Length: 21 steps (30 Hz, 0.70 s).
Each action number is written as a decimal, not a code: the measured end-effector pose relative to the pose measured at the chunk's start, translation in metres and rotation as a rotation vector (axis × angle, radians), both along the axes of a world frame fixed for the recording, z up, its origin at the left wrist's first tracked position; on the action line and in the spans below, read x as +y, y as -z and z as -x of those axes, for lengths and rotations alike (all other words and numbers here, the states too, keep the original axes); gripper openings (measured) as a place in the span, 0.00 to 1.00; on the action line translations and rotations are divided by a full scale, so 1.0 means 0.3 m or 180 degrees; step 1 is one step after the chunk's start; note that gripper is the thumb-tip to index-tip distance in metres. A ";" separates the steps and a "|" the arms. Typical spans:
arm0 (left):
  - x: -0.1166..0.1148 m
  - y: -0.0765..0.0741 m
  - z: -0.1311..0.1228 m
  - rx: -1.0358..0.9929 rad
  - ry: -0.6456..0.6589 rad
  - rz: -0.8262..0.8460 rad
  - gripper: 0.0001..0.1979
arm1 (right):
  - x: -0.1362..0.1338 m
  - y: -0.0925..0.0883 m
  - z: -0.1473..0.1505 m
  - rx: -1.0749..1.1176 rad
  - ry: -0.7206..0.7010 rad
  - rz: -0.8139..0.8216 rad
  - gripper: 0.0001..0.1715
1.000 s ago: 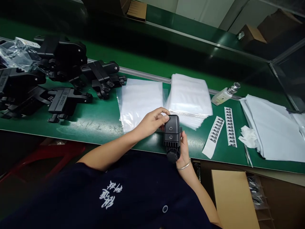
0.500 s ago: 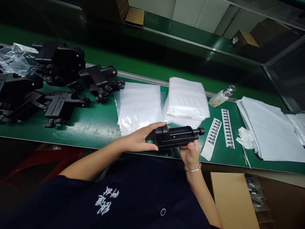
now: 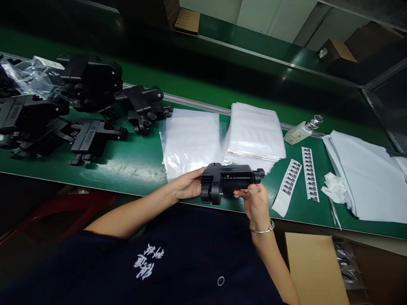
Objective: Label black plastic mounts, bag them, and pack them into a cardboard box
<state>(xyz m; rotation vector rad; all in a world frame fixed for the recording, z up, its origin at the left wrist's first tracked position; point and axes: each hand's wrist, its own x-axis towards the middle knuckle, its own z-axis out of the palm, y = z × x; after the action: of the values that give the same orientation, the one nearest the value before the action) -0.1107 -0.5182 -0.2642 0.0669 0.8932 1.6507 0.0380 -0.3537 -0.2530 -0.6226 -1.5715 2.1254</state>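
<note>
"Where is the black device (image 3: 235, 180) held?"

"Over the near edge of the green bench (image 3: 140, 169). Its left end is grasped by the left hand (image 3: 189, 185), whose fingers are partly hidden; its right end is gripped by the right hand (image 3: 259, 205), with the thumb laid against it."

"What is done, and left?"

"The handling seems underway: the device is lifted, not set down. Beyond, label strips (image 3: 291, 180) and stacked plastic bags (image 3: 257, 127) are left untouched. At far left, other black units (image 3: 92, 140) are gathered; whether they are finished cannot be told."
</note>
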 end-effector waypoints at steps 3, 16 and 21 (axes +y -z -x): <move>0.028 0.002 0.019 -0.0223 0.0118 0.0118 0.27 | -0.031 -0.049 0.001 -0.0100 -0.0057 -0.0967 0.24; 0.080 -0.008 0.030 -0.0050 -0.0059 0.0387 0.25 | -0.043 -0.115 -0.010 -0.0284 -0.0589 -0.2353 0.26; 0.025 0.009 0.116 0.1853 -0.0659 0.1044 0.27 | 0.277 -0.019 -0.191 -0.1750 0.0998 -0.2767 0.21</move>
<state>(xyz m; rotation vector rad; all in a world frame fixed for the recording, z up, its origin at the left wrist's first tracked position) -0.1455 -0.5108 -0.2669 0.2441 1.6508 1.6777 0.0953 -0.2706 -0.2474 -1.0663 -2.2557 0.9103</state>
